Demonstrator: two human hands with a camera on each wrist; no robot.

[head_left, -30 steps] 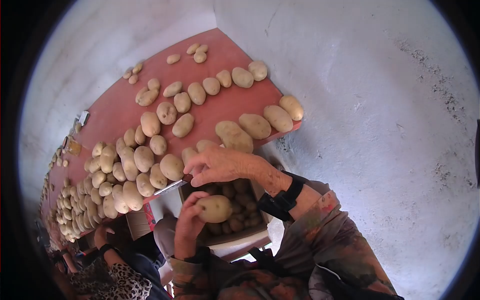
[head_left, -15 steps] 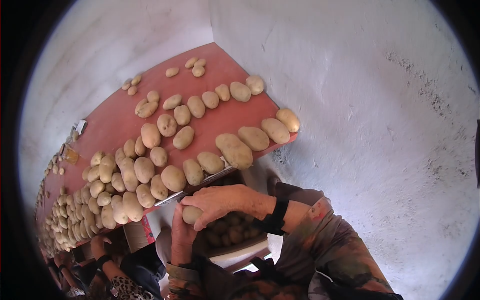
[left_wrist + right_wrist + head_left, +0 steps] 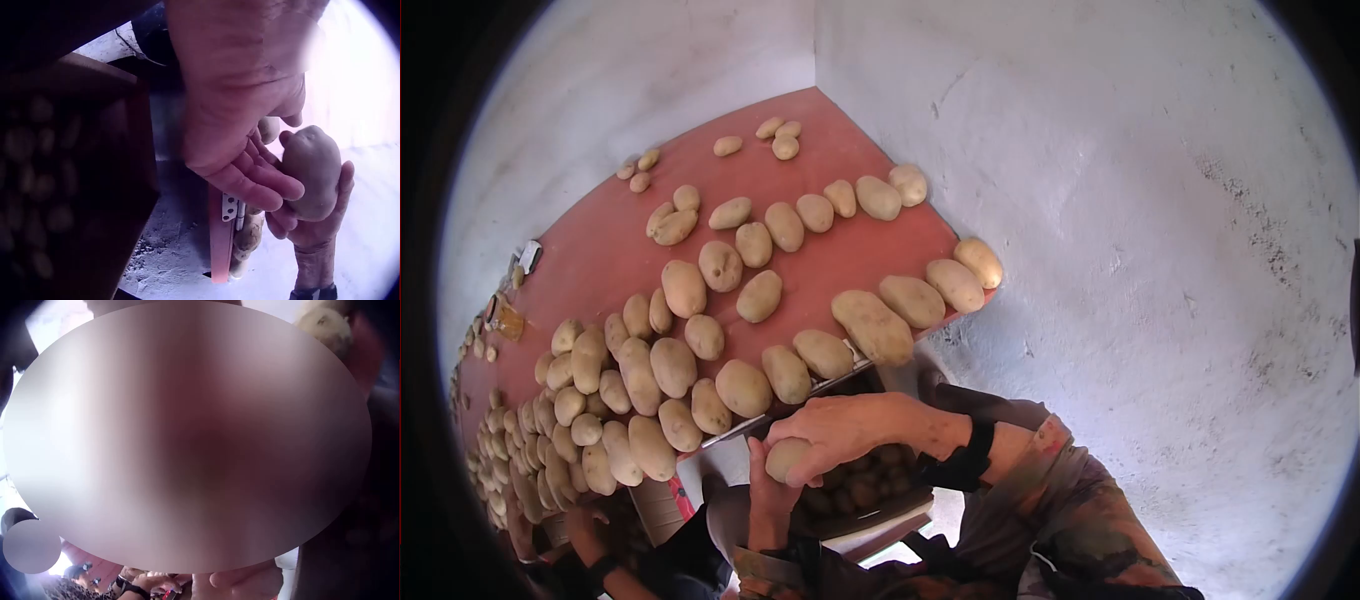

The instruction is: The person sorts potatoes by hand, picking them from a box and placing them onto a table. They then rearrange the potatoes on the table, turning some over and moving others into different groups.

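Observation:
Over the front edge of the table, my right hand (image 3: 840, 435) grips a pale potato (image 3: 787, 460), its fingers curled over the top. My left hand (image 3: 770, 505) is upright beside it, thumb along the potato's left side. From the left wrist, the potato (image 3: 312, 175) looks knobbly and sits in the right hand (image 3: 312, 234), between thumb and fingers. The loosely bent fingers of the left hand (image 3: 237, 112) overlap its near side, with the thumb apart from them. A large blur covers most of the right wrist view.
Rows and a dense cluster of potatoes (image 3: 672, 368) lie on the red table (image 3: 830, 262). Below its edge stands a box (image 3: 855, 525) holding more potatoes. A rough pale wall (image 3: 1100, 250) borders the right side. Another person's hand (image 3: 588, 535) shows at lower left.
My left hand held the potato alone above the box. My right hand came down from the table edge onto it. Over the last half second both hands stayed together while the head view shifted.

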